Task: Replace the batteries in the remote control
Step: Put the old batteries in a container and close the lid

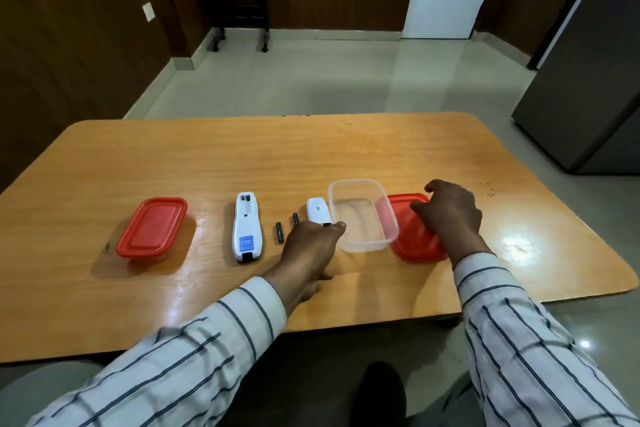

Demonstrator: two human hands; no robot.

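The white remote (246,227) lies face down on the table with its battery bay uncovered and empty at the far end. Its white cover (317,209) lies to the right. Between them lie two dark batteries, one (279,232) nearer the remote and one (295,217) nearer the cover. My left hand (308,248) is just in front of the cover, beside the clear tub's near left corner. Its fingertips pinch a small dark piece that looks like a battery, mostly hidden. My right hand (448,215) rests palm down on a loose red lid (414,243), fingers apart.
An empty clear plastic tub (388,234) stands between my hands, partly over the red lid. A second tub with its red lid on (152,227) sits at the left. The wooden table (207,156) is bare across its far half. A grey fridge stands at the far right.
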